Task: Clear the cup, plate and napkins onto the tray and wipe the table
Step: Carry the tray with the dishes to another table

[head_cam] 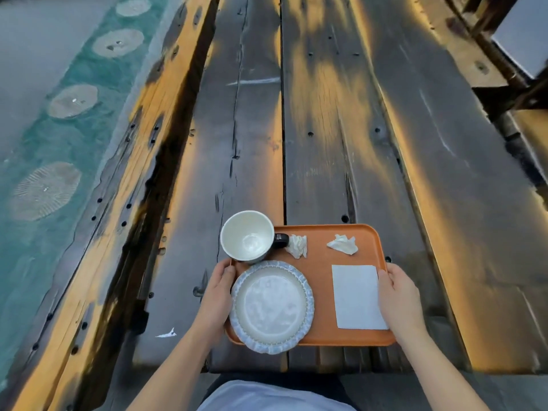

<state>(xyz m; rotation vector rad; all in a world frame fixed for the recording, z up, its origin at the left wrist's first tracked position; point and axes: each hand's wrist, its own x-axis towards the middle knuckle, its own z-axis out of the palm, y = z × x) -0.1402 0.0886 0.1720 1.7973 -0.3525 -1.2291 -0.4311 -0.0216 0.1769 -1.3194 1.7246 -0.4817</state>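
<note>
An orange tray (318, 264) lies at the near end of a dark wooden plank table (341, 129). On it stand an empty white cup (247, 235) with a dark handle at the back left and a white plate (272, 305) with a bluish fluted rim at the front left. Two crumpled napkins (298, 246) (342, 245) lie along the tray's back, and a flat white napkin (357, 296) lies at the right. My left hand (218, 295) grips the tray's left edge. My right hand (398, 295) grips its right edge.
A small white scrap (167, 333) lies on the table left of the tray. A wooden bench (118, 173) runs along the left, with paved ground and round stones (44, 189) beyond. Dark furniture (510, 54) stands at the far right.
</note>
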